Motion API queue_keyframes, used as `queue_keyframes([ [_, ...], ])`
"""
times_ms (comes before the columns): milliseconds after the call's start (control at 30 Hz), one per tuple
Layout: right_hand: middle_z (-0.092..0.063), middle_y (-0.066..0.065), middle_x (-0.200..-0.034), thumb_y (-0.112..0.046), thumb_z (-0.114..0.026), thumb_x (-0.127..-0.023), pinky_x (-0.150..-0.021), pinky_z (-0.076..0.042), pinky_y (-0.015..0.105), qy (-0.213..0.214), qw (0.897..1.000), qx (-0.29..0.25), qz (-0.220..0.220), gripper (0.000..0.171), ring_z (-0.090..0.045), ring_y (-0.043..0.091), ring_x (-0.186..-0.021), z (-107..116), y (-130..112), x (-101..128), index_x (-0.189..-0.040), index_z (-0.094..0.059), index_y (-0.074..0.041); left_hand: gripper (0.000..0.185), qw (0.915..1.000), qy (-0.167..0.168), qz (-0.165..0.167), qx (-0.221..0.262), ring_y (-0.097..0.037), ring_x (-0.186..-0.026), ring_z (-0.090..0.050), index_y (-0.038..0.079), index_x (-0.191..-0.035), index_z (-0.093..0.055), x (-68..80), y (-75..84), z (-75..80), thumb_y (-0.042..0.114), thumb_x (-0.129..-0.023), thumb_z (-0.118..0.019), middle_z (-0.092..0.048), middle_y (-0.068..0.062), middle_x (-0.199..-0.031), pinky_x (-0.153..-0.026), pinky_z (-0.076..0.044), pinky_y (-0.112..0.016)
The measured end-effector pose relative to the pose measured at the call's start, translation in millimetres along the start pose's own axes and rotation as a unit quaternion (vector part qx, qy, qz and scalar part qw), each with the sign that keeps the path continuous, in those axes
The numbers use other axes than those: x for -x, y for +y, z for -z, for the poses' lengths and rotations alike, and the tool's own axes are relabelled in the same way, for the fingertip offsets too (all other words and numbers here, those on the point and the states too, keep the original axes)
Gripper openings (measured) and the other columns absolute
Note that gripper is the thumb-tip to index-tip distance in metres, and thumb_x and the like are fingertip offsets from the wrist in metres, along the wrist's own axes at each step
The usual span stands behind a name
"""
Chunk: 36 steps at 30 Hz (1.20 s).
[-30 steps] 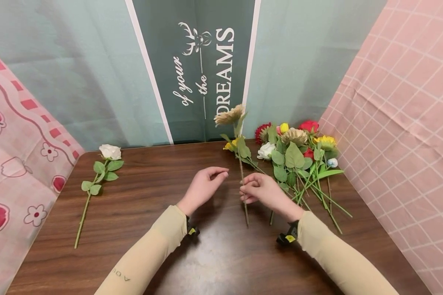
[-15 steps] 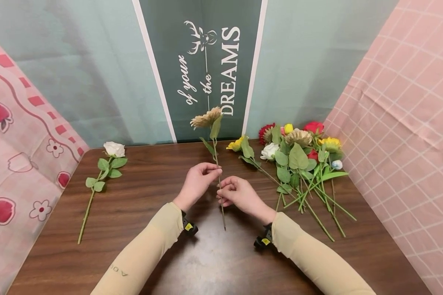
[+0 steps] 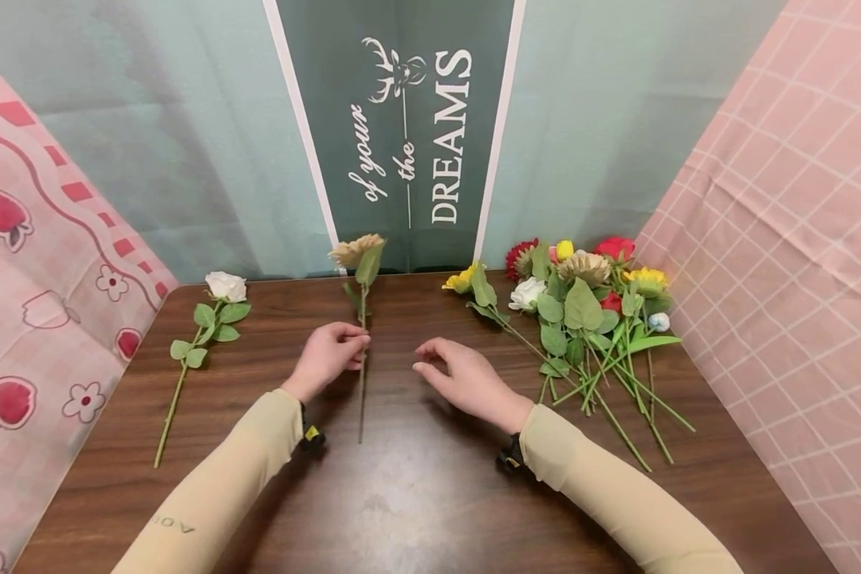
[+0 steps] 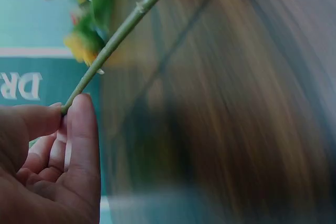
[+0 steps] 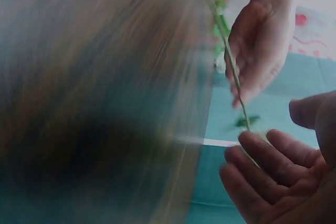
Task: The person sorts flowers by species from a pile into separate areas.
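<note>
Between thumb and fingers, my left hand (image 3: 330, 357) pinches the thin stem of a beige artificial flower (image 3: 357, 252). The bloom is up, leaning toward the back wall, and the stem's lower end hangs over the tabletop. In the left wrist view the green stem (image 4: 126, 29) runs up and right from the pinching fingertips. My right hand (image 3: 469, 379) is apart from the stem, to its right, with fingers loosely bent and nothing held. The right wrist view shows its thumb and fingers (image 5: 273, 166) spread, the stem passing behind them.
A white rose (image 3: 226, 288) lies alone on the left of the wooden table (image 3: 402, 510). At the right lies a pile of artificial flowers (image 3: 581, 307), with a yellow flower (image 3: 462, 279) at its left edge. Fabric-covered walls (image 3: 581, 127) enclose the back and sides.
The beige flower has moved left, away from the pile. My right hand held its stem at first; my left hand took hold, and the right has let go.
</note>
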State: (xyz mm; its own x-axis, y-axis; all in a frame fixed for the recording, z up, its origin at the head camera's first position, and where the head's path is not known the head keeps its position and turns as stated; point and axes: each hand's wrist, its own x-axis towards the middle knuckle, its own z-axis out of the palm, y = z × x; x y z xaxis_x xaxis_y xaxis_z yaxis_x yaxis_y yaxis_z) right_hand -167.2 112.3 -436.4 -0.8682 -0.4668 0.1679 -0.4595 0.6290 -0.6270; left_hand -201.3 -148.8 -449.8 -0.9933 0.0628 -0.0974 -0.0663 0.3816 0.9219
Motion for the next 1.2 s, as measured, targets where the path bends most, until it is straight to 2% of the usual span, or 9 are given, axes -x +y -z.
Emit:
queue_keyframes([
  [67, -0.068, 0.001, -0.125, -0.038, -0.062, -0.103, -0.104, -0.047, 0.039, -0.013, 0.997, 0.062, 0.038, 0.038, -0.06, 0.018, -0.12, -1, -2, -5, -0.129, -0.067, -0.01, 0.023, 0.9996, 0.004, 0.005, -0.026, -0.015, -0.069, -0.069, -0.008, -0.114, -0.069, 1.3, -11.0, 18.0, 0.009, -0.1, -0.065, -0.073, -0.021, -0.103, -0.064, -0.062, -0.032],
  [167, -0.062, 0.006, -0.137, -0.041, -0.061, -0.103, -0.116, -0.036, 0.041, -0.035, 0.988, 0.131, 0.078, 0.046, -0.051, 0.025, -0.135, -4, -6, -12, -0.136, -0.063, -0.009, 0.024, 0.998, 0.004, 0.014, -0.061, -0.016, -0.071, -0.07, -0.011, -0.115, -0.068, 4.3, -22.5, 42.9, 0.008, -0.102, -0.062, -0.072, -0.022, -0.103, -0.066, -0.062, -0.033],
  [333, -0.052, 0.012, -0.15, -0.047, -0.058, -0.103, -0.122, -0.025, 0.047, -0.062, 0.976, 0.18, 0.106, 0.057, -0.038, 0.033, -0.146, -14, -13, -24, -0.145, -0.055, -0.008, 0.028, 0.9924, 0.001, 0.031, -0.119, -0.02, -0.076, -0.072, -0.012, -0.118, -0.066, 7.1, -31.0, 68.2, 0.011, -0.103, -0.061, -0.071, -0.023, -0.102, -0.069, -0.063, -0.036],
  [467, -0.045, 0.014, -0.156, -0.05, -0.056, -0.103, -0.123, -0.021, 0.049, -0.084, 0.971, 0.197, 0.104, 0.062, -0.032, 0.035, -0.149, -22, -17, -30, -0.151, -0.05, -0.009, 0.029, 0.9882, 0.005, 0.039, -0.148, -0.023, -0.078, -0.071, -0.01, -0.119, -0.066, 8.7, -35.4, 74.6, 0.013, -0.101, -0.064, -0.071, -0.022, -0.102, -0.07, -0.062, -0.036],
  [667, -0.041, 0.012, -0.16, -0.054, -0.053, -0.103, -0.124, -0.018, 0.048, -0.118, 0.968, 0.202, 0.089, 0.066, -0.028, 0.035, -0.151, -28, -18, -30, -0.154, -0.046, -0.012, 0.028, 0.9852, 0.016, 0.034, -0.167, -0.024, -0.079, -0.071, -0.009, -0.117, -0.063, 12.9, -39.8, 76.6, 0.013, -0.1, -0.065, -0.071, -0.022, -0.102, -0.069, -0.062, -0.037],
  [900, -0.041, 0.011, -0.16, -0.055, -0.052, -0.104, -0.124, -0.017, 0.047, -0.115, 0.97, 0.196, 0.082, 0.066, -0.027, 0.034, -0.151, -22, -9, -23, -0.154, -0.046, -0.012, 0.034, 0.9785, 0.01, 0.023, -0.204, -0.024, -0.078, -0.072, -0.008, -0.122, -0.063, 16.2, -36.7, 79.3, 0.02, -0.103, -0.063, -0.07, -0.022, -0.106, -0.071, -0.062, -0.039],
  [1000, -0.042, 0.011, -0.159, -0.054, -0.052, -0.104, -0.124, -0.018, 0.047, -0.104, 0.972, 0.194, 0.076, 0.065, -0.029, 0.035, -0.15, -14, -4, -20, -0.153, -0.048, -0.012, 0.039, 0.9653, 0.031, -0.009, -0.259, -0.03, -0.09, -0.069, -0.006, -0.124, -0.063, 18.9, -32.8, 78.6, 0.026, -0.103, -0.062, -0.066, -0.023, -0.112, -0.08, -0.058, -0.047],
  [1133, -0.047, 0.013, -0.155, -0.048, -0.056, -0.104, -0.122, -0.024, 0.051, -0.071, 0.979, 0.179, 0.063, 0.06, -0.035, 0.037, -0.147, -1, 4, -17, -0.149, -0.053, -0.01, 0.047, 0.9332, 0.089, -0.087, -0.337, -0.043, -0.111, -0.057, -0.003, -0.133, -0.061, 20.8, -26.2, 68.1, 0.031, -0.101, -0.064, -0.057, -0.026, -0.124, -0.092, -0.049, -0.06],
  [1200, -0.05, 0.013, -0.152, -0.045, -0.058, -0.104, -0.12, -0.028, 0.052, -0.049, 0.983, 0.168, 0.053, 0.056, -0.039, 0.037, -0.144, 7, 9, -16, -0.146, -0.056, -0.009, 0.052, 0.9195, 0.103, -0.133, -0.355, -0.047, -0.118, -0.053, -0.003, -0.138, -0.057, 20.9, -21.9, 59.0, 0.031, -0.1, -0.066, -0.054, -0.027, -0.13, -0.096, -0.046, -0.062],
])
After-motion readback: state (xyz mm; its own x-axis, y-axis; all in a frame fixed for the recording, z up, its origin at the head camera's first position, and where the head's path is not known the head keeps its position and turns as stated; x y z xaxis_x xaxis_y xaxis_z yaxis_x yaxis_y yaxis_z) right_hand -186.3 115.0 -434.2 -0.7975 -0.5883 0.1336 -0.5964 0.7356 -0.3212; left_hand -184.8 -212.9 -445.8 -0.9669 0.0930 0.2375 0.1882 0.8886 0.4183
